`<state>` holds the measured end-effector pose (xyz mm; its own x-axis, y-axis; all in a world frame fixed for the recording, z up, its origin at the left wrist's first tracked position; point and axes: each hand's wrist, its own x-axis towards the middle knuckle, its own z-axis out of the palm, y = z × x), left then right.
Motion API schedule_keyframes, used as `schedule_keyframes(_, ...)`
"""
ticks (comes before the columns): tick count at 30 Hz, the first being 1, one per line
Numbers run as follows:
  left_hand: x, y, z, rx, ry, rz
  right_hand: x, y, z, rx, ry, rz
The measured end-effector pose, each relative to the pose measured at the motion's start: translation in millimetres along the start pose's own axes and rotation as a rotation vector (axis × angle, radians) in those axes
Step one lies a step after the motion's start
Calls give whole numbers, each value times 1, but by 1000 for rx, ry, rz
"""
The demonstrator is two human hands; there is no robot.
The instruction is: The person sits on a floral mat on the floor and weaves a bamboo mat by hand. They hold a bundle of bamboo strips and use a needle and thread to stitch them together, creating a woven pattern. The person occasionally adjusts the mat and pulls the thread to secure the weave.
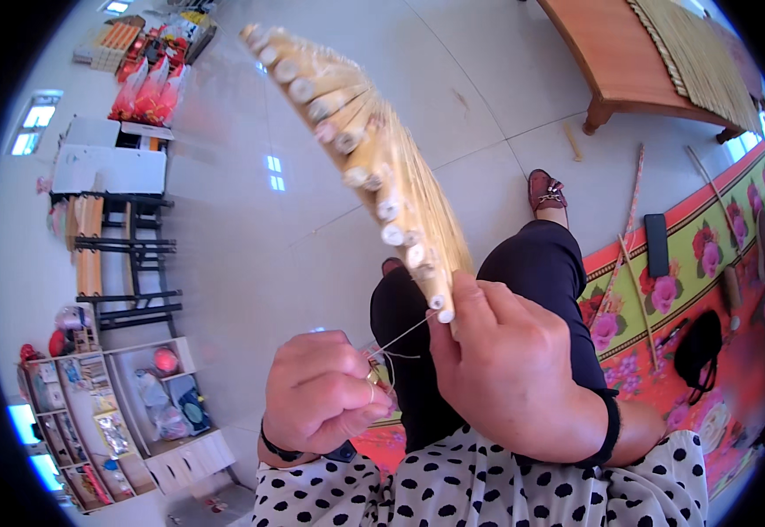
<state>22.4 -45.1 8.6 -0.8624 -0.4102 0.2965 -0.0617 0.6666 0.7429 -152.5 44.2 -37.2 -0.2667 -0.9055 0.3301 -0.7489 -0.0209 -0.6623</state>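
Reed bundle — raised over the floor | right hand clamped on its near end | left hand closed on thread (looks taut) | risk: hard tug may snap thread — loose grip, splayed bundle

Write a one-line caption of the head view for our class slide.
Right fingers grip the near end of a bundle of straw-coloured stalks; left fingers hold a thread running to it.
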Motion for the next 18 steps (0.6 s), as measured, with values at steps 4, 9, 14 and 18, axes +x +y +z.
schedule_keyframes(4,-10,-12,0,-101,65,-25,-1,-1,-3,32,24,0)
schedule_keyframes(9,-11,-20,11,-205,185,-128,4,1,-15,-9,-58,7)
schedule_keyframes(14,5,-22,36,196,354,-324,2,0,-14,-33,-51,13)
schedule_keyframes(18,4,-32,49,264,344,-180,5,-6,-18,-59,-23,57)
